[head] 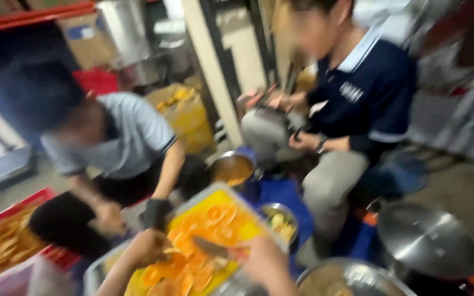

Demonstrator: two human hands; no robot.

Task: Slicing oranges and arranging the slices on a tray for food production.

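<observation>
Knife [210, 248], stiff, slim: your right hand [264, 263] pinches its handle; left hand [148, 248] curls over soft, slippery orange slices [193, 257].

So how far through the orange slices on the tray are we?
Done: cut orange slices already cover much of the yellow tray. In hand: the right hand holds a knife over the slices, while the left hand rests at the tray's left edge. Left: too blurred to tell; a red crate of orange pieces sits alongside.
</observation>
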